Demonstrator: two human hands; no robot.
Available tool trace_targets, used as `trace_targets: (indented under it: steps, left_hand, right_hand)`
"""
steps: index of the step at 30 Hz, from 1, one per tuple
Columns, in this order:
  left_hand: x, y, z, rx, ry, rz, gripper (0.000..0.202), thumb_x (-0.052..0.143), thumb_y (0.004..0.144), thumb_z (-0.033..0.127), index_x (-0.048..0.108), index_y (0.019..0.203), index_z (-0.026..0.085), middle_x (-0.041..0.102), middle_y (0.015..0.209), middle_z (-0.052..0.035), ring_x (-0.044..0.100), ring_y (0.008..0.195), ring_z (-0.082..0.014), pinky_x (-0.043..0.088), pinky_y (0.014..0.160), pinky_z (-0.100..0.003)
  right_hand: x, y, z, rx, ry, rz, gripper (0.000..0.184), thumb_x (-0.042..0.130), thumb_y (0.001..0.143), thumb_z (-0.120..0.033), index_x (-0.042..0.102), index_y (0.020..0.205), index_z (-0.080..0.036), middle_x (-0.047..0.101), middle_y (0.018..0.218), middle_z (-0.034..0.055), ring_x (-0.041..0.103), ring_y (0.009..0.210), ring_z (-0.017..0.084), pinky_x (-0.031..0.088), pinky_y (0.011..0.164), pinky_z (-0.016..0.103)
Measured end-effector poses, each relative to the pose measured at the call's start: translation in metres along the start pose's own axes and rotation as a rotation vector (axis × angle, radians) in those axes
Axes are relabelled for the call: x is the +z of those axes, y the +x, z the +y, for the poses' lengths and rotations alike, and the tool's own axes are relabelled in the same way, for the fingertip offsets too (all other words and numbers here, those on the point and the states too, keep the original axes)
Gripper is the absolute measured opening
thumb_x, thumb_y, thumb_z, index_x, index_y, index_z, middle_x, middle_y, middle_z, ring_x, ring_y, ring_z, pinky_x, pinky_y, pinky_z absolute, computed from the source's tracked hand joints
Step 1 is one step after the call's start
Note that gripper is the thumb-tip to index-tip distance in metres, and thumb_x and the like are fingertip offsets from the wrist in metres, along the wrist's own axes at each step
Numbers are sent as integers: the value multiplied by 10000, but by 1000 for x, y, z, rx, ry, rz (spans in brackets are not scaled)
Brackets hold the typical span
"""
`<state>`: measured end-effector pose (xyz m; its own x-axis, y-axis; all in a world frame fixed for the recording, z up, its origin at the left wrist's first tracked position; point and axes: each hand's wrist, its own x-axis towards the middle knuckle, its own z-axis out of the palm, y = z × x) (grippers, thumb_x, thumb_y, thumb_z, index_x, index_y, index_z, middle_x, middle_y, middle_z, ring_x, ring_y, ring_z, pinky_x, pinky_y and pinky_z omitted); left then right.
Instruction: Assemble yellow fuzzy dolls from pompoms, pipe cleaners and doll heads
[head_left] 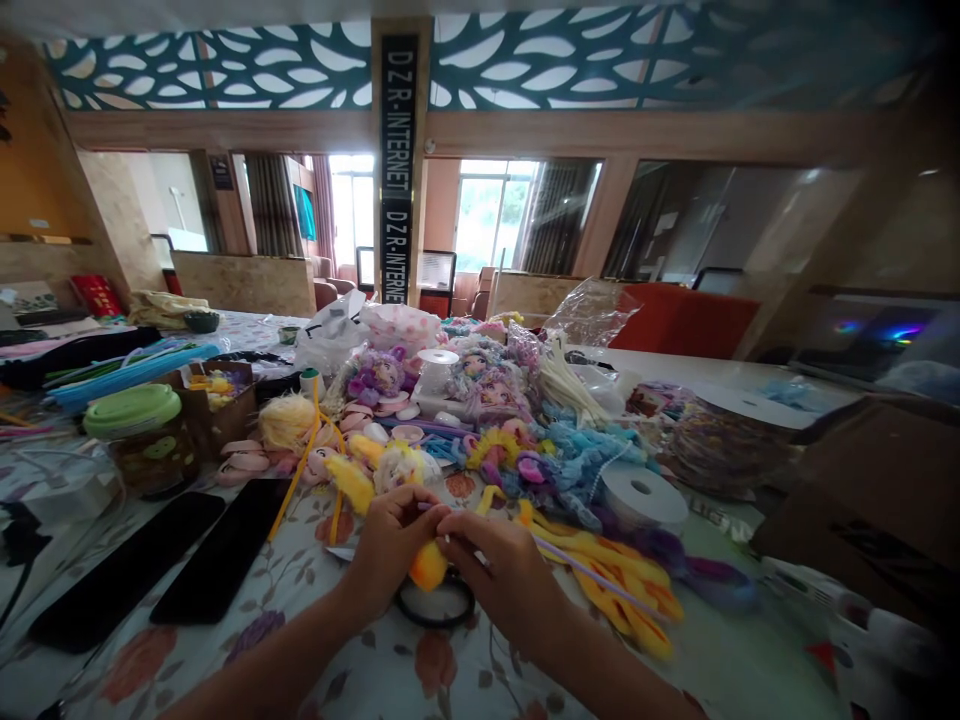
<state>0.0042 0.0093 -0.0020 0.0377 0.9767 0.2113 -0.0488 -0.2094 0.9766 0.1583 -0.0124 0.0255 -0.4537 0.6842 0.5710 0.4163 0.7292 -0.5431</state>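
Close together above the table, my left hand (390, 548) and my right hand (499, 565) both pinch a thin light-purple pipe cleaner (592, 572). Its long end runs out to the right past my right hand, and a short bit shows at my left fingertips. Between and under the fingers hangs a fuzzy yellow-orange piece (428, 568); which fingers hold it is hidden. Below lies a black loop (435, 612), perhaps a scissors handle. Yellow fuzzy strips with orange marks (622, 590) lie right of my right hand. Ahead of my left hand sits a yellow fuzzy piece (350, 484).
Two black phones (225, 550) lie at left, near a green-lidded jar (142, 430). Decorated doll-faced pieces (499, 390) and blue fluffy trim (577, 455) are heaped ahead. A white spool (645, 495) and a cardboard box (862, 500) stand right. Flowered cloth (300, 650) covers the table.
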Motion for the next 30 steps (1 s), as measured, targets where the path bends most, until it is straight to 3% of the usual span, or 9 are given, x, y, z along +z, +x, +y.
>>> trace_targets:
  steps: [6, 14, 17, 22, 25, 30]
  left_hand:
    - [1, -2, -3, -35, -98, -72, 288, 633, 779, 417, 693, 851, 145, 680, 767, -29, 587, 748, -150, 460, 689, -226]
    - [5, -5, -6, -45, -49, -134, 310, 643, 776, 418, 720, 859, 130, 712, 809, -61, 619, 779, -175, 484, 716, -238]
    - [5, -5, -6, -71, -83, -125, 309, 653, 767, 423, 705, 833, 126, 708, 788, -56, 624, 738, -163, 496, 682, -230]
    - [6, -4, -8, -103, -173, -138, 303, 651, 772, 427, 661, 820, 128, 700, 751, -51, 642, 708, -157, 520, 666, -239]
    - [6, -5, -9, -87, -172, -122, 289, 668, 759, 418, 649, 798, 132, 694, 725, -41, 633, 678, -136, 517, 652, -221]
    - [6, -7, -9, -79, -164, -113, 277, 694, 738, 406, 663, 780, 134, 692, 724, -36, 632, 680, -129, 518, 648, -207]
  right_hand:
    - [5, -10, 14, -70, 26, 54, 168, 493, 897, -144, 624, 965, -222, 701, 909, 43, 654, 800, 147, 473, 710, 223]
    - [11, -21, 18, 2, -23, 180, 105, 547, 866, -132, 597, 802, -199, 654, 677, -9, 601, 594, 117, 455, 583, 200]
    - [11, -22, 19, -95, -42, 249, 118, 554, 866, -114, 629, 866, -205, 688, 762, 11, 617, 658, 127, 470, 620, 211]
    - [7, -20, 20, -186, -198, 376, 152, 579, 833, -77, 649, 869, -208, 659, 840, 55, 559, 777, 189, 466, 719, 327]
    - [6, -21, 21, -132, -177, 355, 142, 559, 850, -91, 643, 864, -205, 649, 896, 66, 570, 837, 197, 464, 762, 341]
    - [13, -23, 28, 34, 24, 318, 109, 535, 884, -146, 623, 876, -209, 655, 838, 27, 614, 769, 145, 480, 698, 243]
